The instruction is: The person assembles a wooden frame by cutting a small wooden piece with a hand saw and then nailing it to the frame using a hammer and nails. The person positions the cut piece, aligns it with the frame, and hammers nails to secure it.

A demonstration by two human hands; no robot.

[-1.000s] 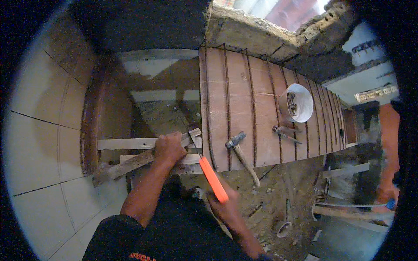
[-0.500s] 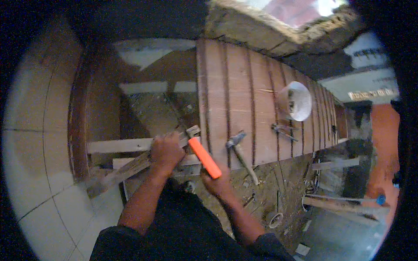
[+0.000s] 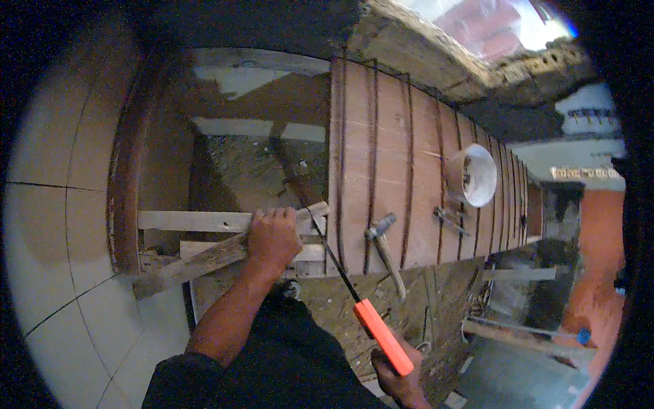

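My left hand [image 3: 274,237] is closed over a rough wooden board [image 3: 197,267], pressing it against a pale wooden rail [image 3: 184,220]. The board slants, with its far end near the edge of the boarded surface. My right hand [image 3: 403,373] grips the orange handle of a handsaw [image 3: 383,337]. Its dark, thin blade, seen nearly edge-on, runs up to the board just right of my left hand. Beside the saw, a hammer [image 3: 387,259] lies on the boards with its wooden handle jutting over the near edge.
Reddish boards with dark bars [image 3: 388,150] stretch away to the right. On them stand a white bucket [image 3: 471,176] and pincers [image 3: 449,221]. An open framed bay [image 3: 238,163] lies left of them. Pale tiles [image 3: 48,245] cover the far left; debris lies on the floor below.
My right hand has drawn the handsaw back, down and to the right, exposing a long stretch of blade. My left hand stays on the board. The whole view has shifted slightly.
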